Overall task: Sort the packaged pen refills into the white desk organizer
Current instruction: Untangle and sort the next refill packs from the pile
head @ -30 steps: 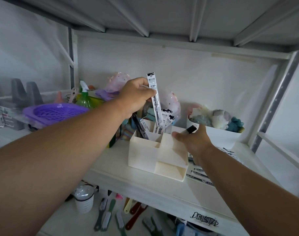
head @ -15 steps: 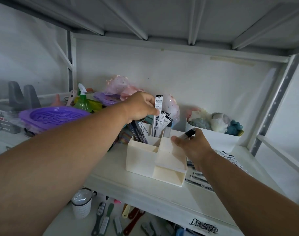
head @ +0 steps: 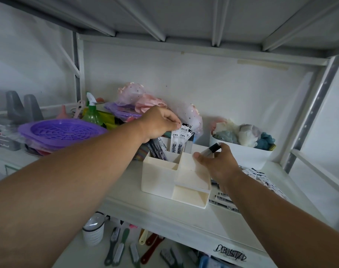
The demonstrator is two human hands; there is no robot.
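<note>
The white desk organizer [head: 161, 180] stands on the shelf, with several packaged pen refills [head: 181, 141] upright in its rear compartments. My left hand [head: 158, 122] hovers over them, its fingertips pinched on the top of one refill pack that stands in a rear compartment. My right hand [head: 218, 161] rests against the organizer's right side and holds a black-capped pen [head: 211, 149]. More refill packs [head: 222, 198] lie flat on the shelf to the right, partly hidden by my right forearm.
A white bin of soft toys [head: 244, 151] stands behind the organizer at the right. A purple basket [head: 62, 130], a green spray bottle [head: 91, 113] and pink bags crowd the left. Brushes [head: 118, 246] lie on the shelf below. A metal upright [head: 315, 117] bounds the right.
My left hand has lowered the refill pack from above the organizer down into a rear compartment. My right hand has stayed by the organizer with the pen.
</note>
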